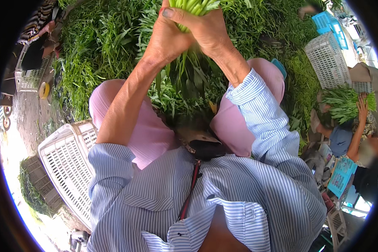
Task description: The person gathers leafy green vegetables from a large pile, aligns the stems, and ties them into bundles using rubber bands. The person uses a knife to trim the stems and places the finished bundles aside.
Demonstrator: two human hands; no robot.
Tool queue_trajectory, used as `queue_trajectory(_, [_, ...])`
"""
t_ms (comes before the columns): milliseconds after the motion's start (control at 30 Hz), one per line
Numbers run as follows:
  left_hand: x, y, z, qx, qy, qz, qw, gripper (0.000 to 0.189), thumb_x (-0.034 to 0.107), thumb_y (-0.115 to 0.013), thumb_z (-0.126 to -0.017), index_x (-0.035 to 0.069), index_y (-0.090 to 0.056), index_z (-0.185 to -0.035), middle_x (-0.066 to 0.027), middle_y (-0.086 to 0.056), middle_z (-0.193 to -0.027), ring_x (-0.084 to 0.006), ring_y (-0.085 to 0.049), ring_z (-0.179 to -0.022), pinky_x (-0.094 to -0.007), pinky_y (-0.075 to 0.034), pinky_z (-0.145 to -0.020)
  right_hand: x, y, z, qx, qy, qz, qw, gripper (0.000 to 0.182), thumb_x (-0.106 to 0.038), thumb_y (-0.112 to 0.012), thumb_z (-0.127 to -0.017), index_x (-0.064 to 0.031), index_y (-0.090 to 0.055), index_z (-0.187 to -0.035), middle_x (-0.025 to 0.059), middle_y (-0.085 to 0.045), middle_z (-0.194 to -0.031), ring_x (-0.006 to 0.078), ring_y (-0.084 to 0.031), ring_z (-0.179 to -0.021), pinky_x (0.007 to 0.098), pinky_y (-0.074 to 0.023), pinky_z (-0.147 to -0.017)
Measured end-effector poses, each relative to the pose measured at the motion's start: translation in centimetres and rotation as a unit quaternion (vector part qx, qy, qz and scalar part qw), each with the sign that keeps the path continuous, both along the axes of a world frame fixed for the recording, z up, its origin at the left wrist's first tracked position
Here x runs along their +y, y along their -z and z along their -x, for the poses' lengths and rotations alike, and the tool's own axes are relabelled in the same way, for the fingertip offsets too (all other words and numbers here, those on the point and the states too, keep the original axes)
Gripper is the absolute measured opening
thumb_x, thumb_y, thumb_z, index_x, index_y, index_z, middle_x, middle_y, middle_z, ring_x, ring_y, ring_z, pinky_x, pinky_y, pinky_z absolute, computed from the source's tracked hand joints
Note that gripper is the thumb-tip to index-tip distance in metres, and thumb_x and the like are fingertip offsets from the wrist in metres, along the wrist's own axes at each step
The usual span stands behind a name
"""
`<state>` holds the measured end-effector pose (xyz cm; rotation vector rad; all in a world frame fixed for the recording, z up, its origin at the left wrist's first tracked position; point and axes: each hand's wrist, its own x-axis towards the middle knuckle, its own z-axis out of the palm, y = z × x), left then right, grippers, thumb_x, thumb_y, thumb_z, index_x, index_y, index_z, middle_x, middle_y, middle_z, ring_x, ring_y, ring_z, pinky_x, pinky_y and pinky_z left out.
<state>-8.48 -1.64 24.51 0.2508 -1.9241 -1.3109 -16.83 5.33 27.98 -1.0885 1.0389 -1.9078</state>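
Observation:
A bunch of leafy green vegetables with pale hollow-looking stems (193, 7) is clasped between both my hands at the top of the view. My left hand (168, 39) wraps the bunch from the left side. From the right, my right hand (204, 28) grips it too, its thumb lying across the stems. The cut ends point up and away, and the leaves (189, 75) hang down between my knees. Part of the fingers and the stem tips run past the top edge. Under the bunch spreads a large heap of the same greens (107, 41).
A white plastic crate (67, 151) stands at my left side, and another crate (329, 61) lies tilted at the upper right. A roll of yellow tape (44, 90) is on the ground. At right a person (362, 110) holds greens; another person's hand (47, 28) shows upper left.

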Motion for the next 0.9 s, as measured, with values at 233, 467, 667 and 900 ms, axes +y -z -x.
queue_trajectory(233, [0.7, -2.2, -0.3, -0.045, -0.058, 0.152, 0.986, 0.044, 0.001, -0.071, -0.072, 0.0, -0.052, -0.112, -0.0093, -0.06, -0.103, -0.0201, -0.058, -0.097, -0.0334, -0.049, -0.083, 0.4, 0.6, -0.2, -0.089, -0.002, 0.044, 0.995, 0.038, -0.009, -0.076, -0.08, -0.0003, -0.058, -0.113, 0.007, -0.064, -0.104, 0.0155, -0.061, -0.092, 0.0295, -0.0517, -0.08])
queue_trajectory(467, [1.2, 0.2, -0.9, -0.016, -0.055, 0.014, 0.998, 0.033, 0.002, -0.069, -0.078, -0.001, -0.058, -0.109, -0.0071, -0.065, -0.103, -0.0136, -0.06, -0.091, -0.0288, -0.049, -0.081, -0.1, 1.5, -0.3, -0.013, 0.032, 0.06, 0.998, 0.043, -0.02, -0.085, -0.07, -0.0017, -0.064, -0.104, 0.0073, -0.069, -0.095, 0.0152, -0.066, -0.087, 0.0302, -0.0544, -0.081])
queue_trajectory(667, [3.6, 1.2, -1.6, -0.014, -0.086, -0.03, 0.996, 0.053, 0.003, -0.069, -0.08, -0.001, -0.042, -0.126, -0.0094, -0.058, -0.115, -0.0174, -0.058, -0.102, -0.0305, -0.048, -0.089, 1.1, 3.8, -1.8, 0.0, 0.027, -0.019, 0.999, 0.054, -0.026, -0.084, -0.071, -0.0002, -0.06, -0.111, 0.0103, -0.066, -0.102, 0.0167, -0.063, -0.095, 0.0317, -0.0514, -0.087])
queue_trajectory(900, [4.7, 4.7, -4.8, -0.12, -0.114, -0.107, 0.98, 0.048, 0.007, -0.069, -0.082, -0.002, -0.044, -0.122, -0.0082, -0.058, -0.112, -0.0156, -0.057, -0.1, -0.0298, -0.047, -0.086, 2.3, 7.0, -3.8, -0.051, -0.006, -0.107, 0.993, 0.085, -0.034, -0.087, -0.067, 0.0042, -0.041, -0.128, 0.0166, -0.058, -0.119, 0.024, -0.056, -0.112, 0.035, -0.0435, -0.099])
